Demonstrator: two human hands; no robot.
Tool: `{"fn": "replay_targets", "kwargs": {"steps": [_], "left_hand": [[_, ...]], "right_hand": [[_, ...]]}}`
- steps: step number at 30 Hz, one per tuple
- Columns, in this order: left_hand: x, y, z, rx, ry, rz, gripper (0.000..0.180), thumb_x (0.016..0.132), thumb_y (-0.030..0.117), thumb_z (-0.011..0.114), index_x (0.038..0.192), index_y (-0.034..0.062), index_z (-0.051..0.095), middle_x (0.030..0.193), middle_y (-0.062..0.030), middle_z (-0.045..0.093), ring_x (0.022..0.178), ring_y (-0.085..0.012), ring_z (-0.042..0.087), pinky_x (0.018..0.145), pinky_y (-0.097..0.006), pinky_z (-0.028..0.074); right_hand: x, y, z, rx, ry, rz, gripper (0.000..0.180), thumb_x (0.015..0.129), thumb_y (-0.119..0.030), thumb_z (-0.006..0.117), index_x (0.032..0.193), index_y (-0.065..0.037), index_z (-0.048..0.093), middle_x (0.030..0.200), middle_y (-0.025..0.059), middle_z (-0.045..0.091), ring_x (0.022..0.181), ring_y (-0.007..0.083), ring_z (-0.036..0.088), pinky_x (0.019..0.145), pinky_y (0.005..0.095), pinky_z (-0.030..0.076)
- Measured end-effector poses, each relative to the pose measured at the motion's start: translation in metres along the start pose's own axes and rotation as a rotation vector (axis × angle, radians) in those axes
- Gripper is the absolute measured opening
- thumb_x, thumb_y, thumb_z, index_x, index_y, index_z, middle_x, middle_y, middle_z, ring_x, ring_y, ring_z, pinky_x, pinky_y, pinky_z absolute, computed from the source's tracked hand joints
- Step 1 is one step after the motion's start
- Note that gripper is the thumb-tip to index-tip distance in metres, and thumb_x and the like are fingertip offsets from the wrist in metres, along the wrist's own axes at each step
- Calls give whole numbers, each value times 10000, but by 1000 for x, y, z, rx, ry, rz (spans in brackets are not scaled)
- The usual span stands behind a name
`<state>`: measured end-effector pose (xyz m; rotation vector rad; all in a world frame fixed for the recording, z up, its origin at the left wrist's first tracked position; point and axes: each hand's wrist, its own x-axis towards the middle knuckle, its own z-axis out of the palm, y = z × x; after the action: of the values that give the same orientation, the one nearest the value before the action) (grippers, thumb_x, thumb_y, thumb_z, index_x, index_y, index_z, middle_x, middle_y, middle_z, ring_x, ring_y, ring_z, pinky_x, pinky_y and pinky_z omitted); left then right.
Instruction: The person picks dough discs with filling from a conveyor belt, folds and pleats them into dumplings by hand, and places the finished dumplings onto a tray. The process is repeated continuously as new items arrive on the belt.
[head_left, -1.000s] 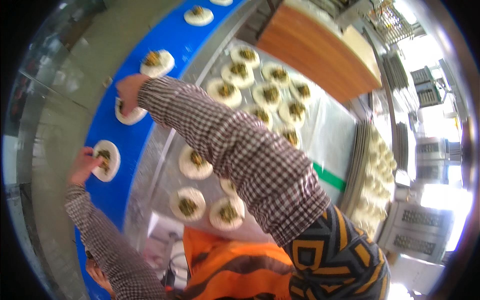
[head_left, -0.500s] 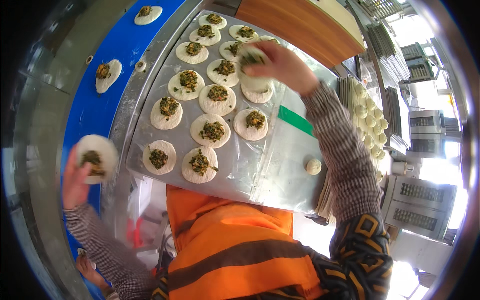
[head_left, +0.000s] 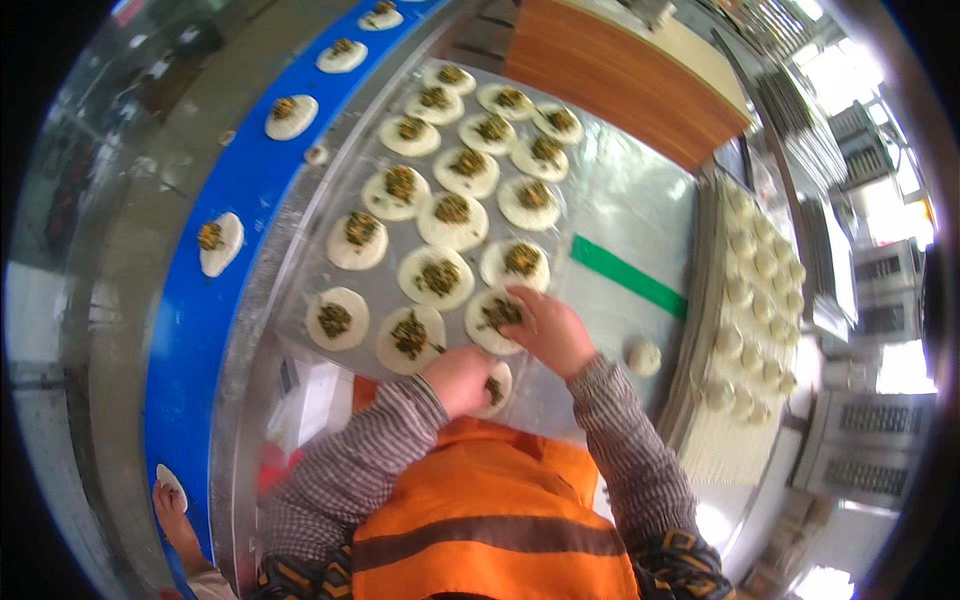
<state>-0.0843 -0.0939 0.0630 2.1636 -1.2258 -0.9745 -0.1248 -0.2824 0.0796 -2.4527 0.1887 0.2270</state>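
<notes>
A blue conveyor belt (head_left: 190, 330) curves along the left, carrying a few filled dough rounds set well apart. Beside it lies the steel worktop (head_left: 620, 200), its left half covered with rows of flat dough rounds (head_left: 452, 220), each topped with dark green filling. A green strip (head_left: 628, 277) marks the steel toward the right edge, where a stack of trays (head_left: 745, 300) holds plain dough balls (small and closely packed). One loose dough ball (head_left: 644, 356) sits near that stack.

At the worktop's near edge, the right hand (head_left: 550, 330) rests on a filled round (head_left: 497, 320), fingers spread loosely and bent down onto it, touching rather than gripping. Just beside it, the left hand (head_left: 460, 380) is curled over another round (head_left: 496, 388) at the very edge; whether its fingers pinch the dough I cannot tell.
</notes>
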Motion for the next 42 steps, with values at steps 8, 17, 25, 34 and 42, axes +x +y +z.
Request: {"fn": "replay_targets", "kwargs": {"steps": [8, 17, 25, 34, 42], "left_hand": [[-41, -67, -128, -356, 642, -237, 265, 766, 104, 693, 993, 15, 588, 815, -87, 632, 724, -189, 621, 663, -320, 514], [-107, -233, -230, -36, 1094, -712, 595, 757, 169, 693, 1298, 54, 471, 1219, -192, 539, 1071, -335, 558, 899, -401, 476], [-144, -251, -206, -130, 1165, -714, 472, 688, 106, 705, 1128, 33, 549, 1036, -189, 600, 931, -345, 604, 817, -401, 500], [-199, -244, -159, 107, 1155, -778, 366, 710, 76, 690, 1045, 7, 559, 1012, -151, 620, 895, -270, 626, 787, -353, 499], [-271, -245, -121, -41, 1226, -815, 398, 737, 139, 738, 1083, 7, 591, 1053, -133, 620, 934, -189, 591, 770, -319, 487]], "right_hand": [[35, -24, -78, 72, 197, 13, 301, 784, -53, 701, 1078, -22, 646, 905, 69, 671, 760, 133, 632, 659, 264, 506], [292, -135, -49, -101, 108, -720, 363, 807, -53, 613, 1169, -67, 586, 1113, 144, 605, 957, 331, 612, 795, 416, 504], [418, -244, 63, -360, -154, -1011, 473, 737, -10, 660, 1196, -94, 578, 1230, 93, 581, 1139, 293, 541, 950, 398, 466], [385, -284, 89, -293, -545, -784, 472, 744, -393, 718, 1072, -62, 640, 1058, 137, 646, 961, 291, 617, 831, 388, 499], [365, -314, 136, -401, -601, -716, 816, 660, -592, 742, 1228, -24, 596, 1142, 162, 637, 1029, 284, 611, 862, 375, 498]]}}
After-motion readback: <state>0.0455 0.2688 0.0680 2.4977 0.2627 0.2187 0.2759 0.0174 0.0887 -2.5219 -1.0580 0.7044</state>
